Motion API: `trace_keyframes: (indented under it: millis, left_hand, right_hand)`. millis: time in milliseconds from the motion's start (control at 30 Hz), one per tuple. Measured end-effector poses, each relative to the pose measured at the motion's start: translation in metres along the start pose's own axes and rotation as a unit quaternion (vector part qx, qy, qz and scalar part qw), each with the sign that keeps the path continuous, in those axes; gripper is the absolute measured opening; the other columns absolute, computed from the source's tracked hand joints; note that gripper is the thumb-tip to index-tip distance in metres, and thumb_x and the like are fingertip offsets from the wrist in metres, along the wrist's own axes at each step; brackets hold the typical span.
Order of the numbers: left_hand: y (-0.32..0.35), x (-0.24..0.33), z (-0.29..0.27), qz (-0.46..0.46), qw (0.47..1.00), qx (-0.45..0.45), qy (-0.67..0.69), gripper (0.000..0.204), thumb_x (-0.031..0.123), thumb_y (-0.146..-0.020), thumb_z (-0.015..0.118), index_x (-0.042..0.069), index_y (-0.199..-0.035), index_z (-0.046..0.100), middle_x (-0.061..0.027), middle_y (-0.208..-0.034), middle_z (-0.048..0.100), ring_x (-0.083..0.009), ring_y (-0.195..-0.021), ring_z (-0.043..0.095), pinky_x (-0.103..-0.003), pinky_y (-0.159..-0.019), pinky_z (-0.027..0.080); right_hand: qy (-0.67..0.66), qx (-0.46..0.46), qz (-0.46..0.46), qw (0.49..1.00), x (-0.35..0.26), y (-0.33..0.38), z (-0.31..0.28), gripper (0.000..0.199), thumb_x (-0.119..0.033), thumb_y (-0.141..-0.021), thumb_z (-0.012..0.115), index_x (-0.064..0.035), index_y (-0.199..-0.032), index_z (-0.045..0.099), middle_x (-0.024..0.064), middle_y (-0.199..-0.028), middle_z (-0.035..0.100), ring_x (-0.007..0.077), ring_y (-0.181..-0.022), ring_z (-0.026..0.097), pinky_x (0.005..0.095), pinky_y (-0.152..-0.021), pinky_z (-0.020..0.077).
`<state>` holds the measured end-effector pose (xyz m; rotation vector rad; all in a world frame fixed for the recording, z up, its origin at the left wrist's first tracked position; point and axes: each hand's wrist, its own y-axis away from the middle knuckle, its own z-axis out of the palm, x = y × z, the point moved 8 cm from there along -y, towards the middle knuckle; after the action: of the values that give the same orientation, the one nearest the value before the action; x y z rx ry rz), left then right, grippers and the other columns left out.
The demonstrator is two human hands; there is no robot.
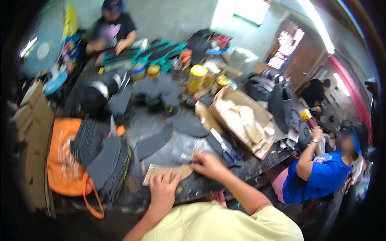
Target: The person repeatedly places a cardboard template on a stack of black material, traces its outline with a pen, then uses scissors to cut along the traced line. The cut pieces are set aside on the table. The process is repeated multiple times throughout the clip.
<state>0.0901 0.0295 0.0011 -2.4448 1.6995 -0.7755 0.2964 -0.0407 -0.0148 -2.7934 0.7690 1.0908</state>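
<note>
My left hand (163, 188) lies flat with fingers stretched on a brown cardboard template (184, 172) near the table's front edge. At the template's right end, my right hand (208, 165) is closed, with a slim, pale, pen-like tool (181, 155) sticking out to its left; blur hides its exact kind. Just right of that hand are scissors (230, 156) with blue handles, blades pointing away. Beyond my hands lie curved dark grey cut pieces, one (155, 142) on the left and another (187, 125) farther back.
An orange bag (62, 156) and stacked dark pieces (106, 162) occupy the left. At right stands an open cardboard box (263, 150) of pale pieces. Yellow-lidded jars (196, 80) stand farther back. One person (120, 30) works at far left, another in blue (317, 176) at right.
</note>
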Motion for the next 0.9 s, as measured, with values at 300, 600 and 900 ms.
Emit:
trace_keyframes:
  millis: [300, 600, 900]
  left_hand:
    - [0.016, 0.000, 0.016, -0.040, 0.998, -0.012, 0.046, 0.072, 0.041, -0.093, 0.079, 0.016, -0.157, 0.056, -0.0176, -0.156, 0.050, -0.0358, -0.147, 0.043, -0.068, -0.127, 0.023]
    - [0.016, -0.002, 0.024, -0.046, 0.998, -0.035, 0.040, 0.075, 0.045, -0.091, 0.080, 0.018, -0.156, 0.056, -0.0143, -0.159, 0.046, -0.0327, -0.149, 0.039, -0.074, -0.126, 0.017]
    - [0.016, -0.003, 0.029, -0.057, 0.996, -0.036, 0.056, 0.070, 0.045, -0.092, 0.078, 0.019, -0.154, 0.058, -0.0158, -0.159, 0.046, -0.0340, -0.148, 0.041, -0.076, -0.125, 0.014]
  right_hand:
    - [-0.087, -0.006, -0.005, 0.996, 0.007, -0.003, 0.006, 0.021, -0.010, -0.096, 0.082, 0.0028, -0.107, 0.070, 0.0033, -0.095, 0.072, 0.0098, -0.088, 0.064, 0.0284, -0.080, 0.0532]
    - [-0.098, -0.013, 0.008, 0.995, 0.002, -0.004, 0.002, 0.017, -0.008, -0.095, 0.080, 0.0030, -0.102, 0.070, 0.0039, -0.089, 0.068, 0.0114, -0.083, 0.061, 0.0278, -0.076, 0.0496]
    - [-0.359, 0.024, -0.109, 0.927, -0.083, -0.022, -0.004, 0.030, -0.024, -0.116, 0.052, -0.0009, -0.113, 0.071, 0.0049, -0.103, 0.071, 0.0102, -0.087, 0.062, 0.0257, -0.072, 0.0504]
